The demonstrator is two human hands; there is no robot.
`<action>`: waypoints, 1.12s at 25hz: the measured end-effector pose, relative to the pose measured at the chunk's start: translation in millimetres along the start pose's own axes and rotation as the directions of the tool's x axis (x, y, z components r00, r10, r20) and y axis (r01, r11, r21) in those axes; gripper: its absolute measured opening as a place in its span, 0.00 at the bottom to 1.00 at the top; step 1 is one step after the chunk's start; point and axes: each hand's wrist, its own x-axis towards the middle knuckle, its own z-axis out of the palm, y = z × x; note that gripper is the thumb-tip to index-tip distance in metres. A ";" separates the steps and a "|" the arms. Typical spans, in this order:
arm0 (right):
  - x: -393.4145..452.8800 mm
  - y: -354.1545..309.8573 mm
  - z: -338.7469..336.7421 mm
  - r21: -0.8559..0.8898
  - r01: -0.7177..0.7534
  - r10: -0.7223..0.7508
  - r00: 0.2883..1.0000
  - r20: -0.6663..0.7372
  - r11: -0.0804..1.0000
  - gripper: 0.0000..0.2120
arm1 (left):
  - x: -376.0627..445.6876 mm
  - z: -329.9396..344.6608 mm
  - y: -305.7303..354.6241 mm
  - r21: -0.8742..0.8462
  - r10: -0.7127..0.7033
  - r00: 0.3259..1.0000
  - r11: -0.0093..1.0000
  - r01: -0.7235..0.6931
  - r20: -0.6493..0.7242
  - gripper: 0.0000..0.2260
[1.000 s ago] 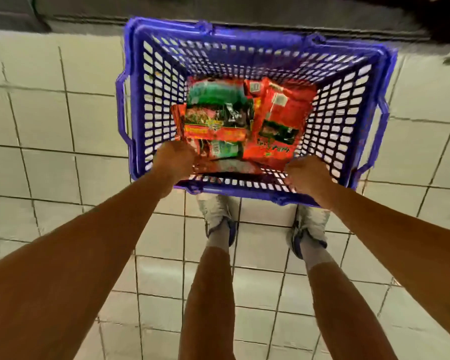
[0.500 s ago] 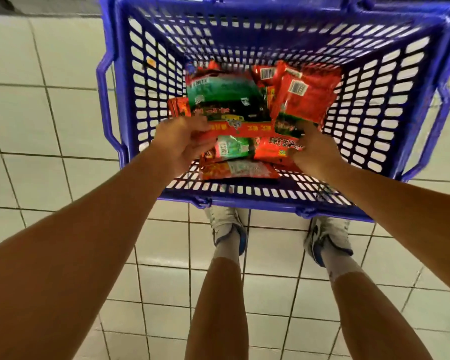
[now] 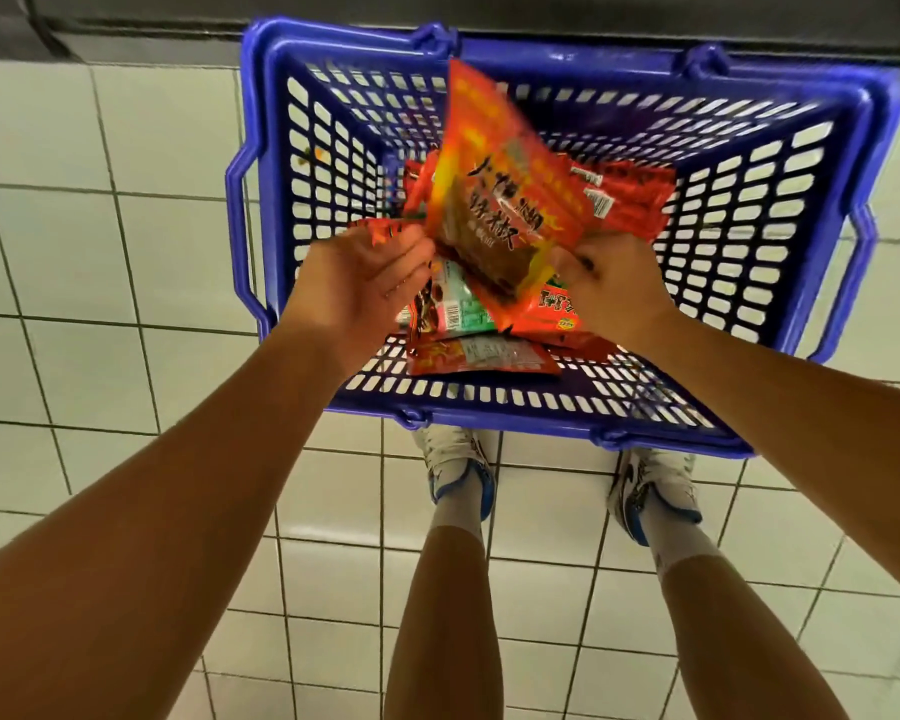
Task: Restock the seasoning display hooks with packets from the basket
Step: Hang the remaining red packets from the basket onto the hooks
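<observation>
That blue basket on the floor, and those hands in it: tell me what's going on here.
A person stands over a blue basket on the tiled floor, both hands down inside it. The right hand pinches the lower corner of a large orange-red seasoning packet and holds it up above the pile. The left hand is beside that packet, palm up; its fingertips are hidden among the packets. More red and green packets lie in the basket. No display hooks are in view.

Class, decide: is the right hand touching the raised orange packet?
Touching. The head view shows the right hand pinching the lower corner of the raised orange packet.
</observation>
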 end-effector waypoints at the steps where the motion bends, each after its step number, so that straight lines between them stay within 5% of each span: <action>1: -2.4 -2.9 -3.7 0.004 -0.033 0.033 0.999 0.013 0.999 0.18 | 4.5 2.0 -6.2 0.134 0.052 0.996 0.990 -0.043 -0.067 0.12; 4: -5.8 -11.1 -12.7 0.029 -0.101 0.094 0.979 0.182 0.994 0.20 | 8.4 5.4 -15.8 0.574 0.183 0.983 0.808 -0.134 -0.028 0.25; 7: -6.3 -16.5 -16.2 0.139 -0.173 0.113 0.927 0.358 0.975 0.15 | 11.0 6.8 -1.9 0.671 0.127 0.983 0.719 -0.182 0.130 0.26; 9: -9.8 -19.3 -10.3 0.269 -0.267 0.132 0.892 0.433 0.925 0.11 | 10.3 0.9 12.8 0.658 0.191 0.980 0.731 -0.180 0.056 0.21; 12: -18.1 -23.8 12.7 0.480 -0.449 0.208 0.855 0.474 0.754 0.08 | 2.4 -16.8 24.2 0.586 0.148 0.989 0.804 -0.105 -0.027 0.19; 15: -18.1 -26.2 38.7 0.681 -0.550 0.227 0.830 0.510 0.483 0.06 | -7.6 -29.7 20.8 0.679 0.049 0.999 0.733 -0.051 0.022 0.13; 16: -17.9 -25.0 46.7 0.664 -0.572 0.249 0.816 0.522 0.482 0.07 | -9.0 -32.6 18.9 0.670 0.084 0.996 0.740 -0.069 0.011 0.11; 17: -18.2 -20.2 53.0 0.553 -0.560 0.265 0.810 0.523 0.617 0.12 | -10.0 -34.0 17.4 0.649 0.143 0.990 0.754 -0.104 -0.007 0.10; 18: -20.4 -14.5 59.5 0.290 -0.457 0.261 0.812 0.523 0.841 0.19 | -11.6 -34.2 16.5 0.634 0.203 0.979 0.759 -0.149 -0.013 0.10; 19: -23.9 -8.7 66.5 0.003 -0.299 0.247 0.795 0.554 0.954 0.23 | -12.0 -34.3 15.9 0.637 0.253 0.968 0.747 -0.190 -0.007 0.10; 21: -28.0 -1.0 77.8 -0.245 -0.084 0.216 0.780 0.588 0.966 0.22 | -10.5 -34.6 14.2 0.666 0.320 0.947 0.705 -0.242 0.005 0.11; 25: -20.7 4.8 88.9 -0.338 0.012 0.187 0.814 0.550 0.941 0.15 | -10.9 -34.1 9.8 0.678 0.383 0.923 0.689 -0.257 -0.039 0.14; 28: -21.8 6.5 79.8 -0.370 -0.023 0.175 0.907 0.383 0.929 0.12 | -15.3 -28.5 14.1 0.631 0.483 0.869 0.709 -0.316 -0.108 0.13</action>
